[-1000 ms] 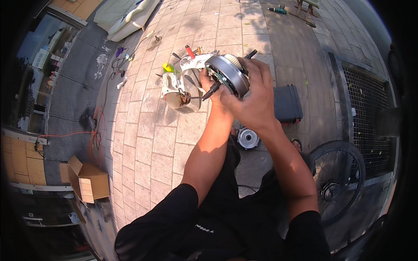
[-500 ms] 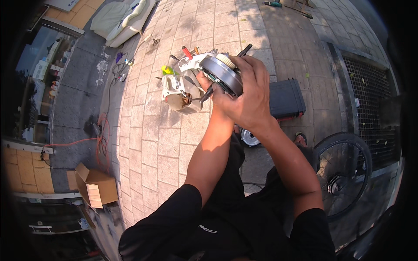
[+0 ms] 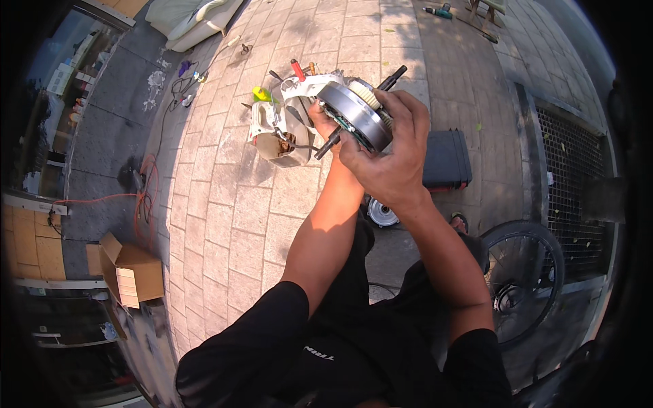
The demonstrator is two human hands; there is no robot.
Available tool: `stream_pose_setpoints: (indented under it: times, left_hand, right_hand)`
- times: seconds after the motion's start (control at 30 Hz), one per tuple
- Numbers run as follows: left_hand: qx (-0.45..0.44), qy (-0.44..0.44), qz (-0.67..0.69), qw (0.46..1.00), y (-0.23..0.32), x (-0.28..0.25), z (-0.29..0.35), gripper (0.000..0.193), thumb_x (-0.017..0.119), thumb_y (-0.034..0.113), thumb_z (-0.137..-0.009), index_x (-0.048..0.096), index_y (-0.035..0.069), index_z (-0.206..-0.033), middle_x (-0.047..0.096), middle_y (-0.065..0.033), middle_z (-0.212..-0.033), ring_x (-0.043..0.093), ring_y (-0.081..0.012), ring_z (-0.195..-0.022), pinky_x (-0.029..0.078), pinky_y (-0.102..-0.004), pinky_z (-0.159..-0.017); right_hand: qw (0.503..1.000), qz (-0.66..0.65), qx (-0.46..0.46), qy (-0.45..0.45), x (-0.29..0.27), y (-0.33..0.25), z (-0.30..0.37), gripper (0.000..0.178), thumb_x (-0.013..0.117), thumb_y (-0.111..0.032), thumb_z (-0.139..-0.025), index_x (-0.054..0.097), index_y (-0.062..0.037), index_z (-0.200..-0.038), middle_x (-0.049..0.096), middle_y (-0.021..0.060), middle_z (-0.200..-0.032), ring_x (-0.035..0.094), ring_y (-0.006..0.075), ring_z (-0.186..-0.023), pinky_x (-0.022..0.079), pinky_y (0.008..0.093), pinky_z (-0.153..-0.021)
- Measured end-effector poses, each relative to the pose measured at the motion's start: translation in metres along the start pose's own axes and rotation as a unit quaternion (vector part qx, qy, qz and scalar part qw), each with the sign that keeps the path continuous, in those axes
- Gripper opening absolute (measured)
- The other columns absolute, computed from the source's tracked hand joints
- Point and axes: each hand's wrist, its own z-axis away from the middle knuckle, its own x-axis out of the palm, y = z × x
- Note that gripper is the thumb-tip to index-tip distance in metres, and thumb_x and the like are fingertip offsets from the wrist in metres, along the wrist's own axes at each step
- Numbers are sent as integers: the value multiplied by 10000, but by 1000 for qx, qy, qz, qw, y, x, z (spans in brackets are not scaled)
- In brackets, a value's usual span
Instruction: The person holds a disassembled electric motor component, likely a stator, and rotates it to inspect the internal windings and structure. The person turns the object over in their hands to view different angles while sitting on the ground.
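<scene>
Between my two hands is a geared hub motor (image 3: 355, 113), a silver drum with pale toothed gears (image 3: 366, 94) on its upper side and a green board edge below. Its dark axle (image 3: 331, 141) sticks out at both ends and lies tilted. My right hand (image 3: 398, 156) grips the near right side, thumb on the lower rim and fingers curled over the gear side. Beneath and behind the drum, my left hand (image 3: 322, 121) supports it; most of its fingers are hidden. A round silver hub cover (image 3: 381, 212) lies on the ground below my right wrist.
White cut-open plastic jugs (image 3: 280, 146) with tools stand just beyond my hands. A black case (image 3: 447, 160) sits to the right, a spoked wheel (image 3: 559, 262) nearer. Left are a cardboard box (image 3: 144, 280) and orange cord (image 3: 145, 200). A drill (image 3: 441, 11) lies far off.
The hub motor has shifted slightly right and turned a little in my hands, showing more of its gears. My right fingers have moved along its edge. The view has shifted slightly.
</scene>
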Motion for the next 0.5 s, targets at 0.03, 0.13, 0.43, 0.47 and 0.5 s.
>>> stream_pose_setpoints:
  times: [0.03,0.13,0.43,0.47,0.5]
  left_hand:
    - [1,5,1,1000,0,-4,-3,536,541,601,-968,663,118,-1165,735,-100,-1093,713,-270,-997,601,-438,-893]
    - [-2,13,-2,1000,2,-8,-5,544,548,596,-965,668,114,-1187,741,-111,-1105,722,-280,-1008,605,-447,-903]
    - [-20,-13,12,1000,4,-9,-6,572,566,605,-953,687,100,-1194,750,-121,-1117,733,-288,-1009,611,-456,-910]
    - [-21,-18,15,999,3,-7,-4,576,565,607,-952,687,98,-1192,752,-121,-1115,734,-289,-1006,611,-457,-909]
    - [-19,-24,18,999,4,-3,-1,579,564,609,-951,687,96,-1191,753,-121,-1113,735,-290,-1003,612,-458,-908]
  right_hand:
    - [1000,0,-2,0,0,0,0,731,884,-171,-746,594,-10,-1397,497,203,-1367,562,349,-1236,508,447,-1037]
    - [1000,2,-6,-1,0,-1,-1,720,881,-180,-751,599,-7,-1392,499,201,-1362,561,347,-1231,503,447,-1042]
    - [1000,6,4,-17,-2,-1,0,698,869,-199,-769,604,-9,-1386,505,195,-1362,540,352,-1243,474,466,-1060]
    - [1000,7,4,-17,-3,-1,0,696,868,-199,-770,604,-11,-1385,506,194,-1363,537,353,-1247,471,468,-1062]
    - [1000,5,3,-18,-4,-2,0,694,867,-199,-770,604,-12,-1385,506,193,-1364,533,353,-1250,467,470,-1063]
